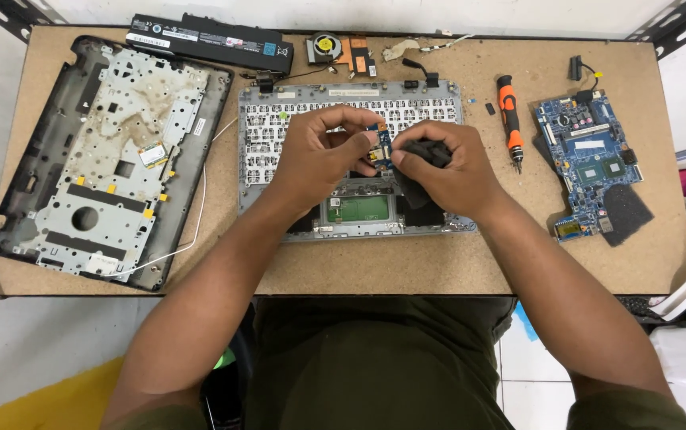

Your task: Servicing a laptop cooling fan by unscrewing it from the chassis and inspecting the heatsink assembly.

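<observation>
Over the middle of the bench (359,271), both hands are working above an upturned laptop palmrest and keyboard frame (279,135). The left hand (319,155) pinches a small blue circuit board (380,147) between thumb and fingertips, holding it just above the frame. The right hand (446,167) is closed around a wad of black cloth or foam (418,171), pressed right up against that little board. Below the hands you can see the green underside of the touchpad (356,209) set in the frame.

Along the left edge sits the laptop's bottom case (104,151), stained metal shielding facing up, with a white wire (199,207) trailing off it. At the back edge there's a black battery pack (211,44), then a cooling fan with copper heatsink (339,52). To the right of the frame lies an orange-and-black screwdriver (510,119), and near the right edge the blue motherboard (590,151) with a dark pad (625,213) beside it.
</observation>
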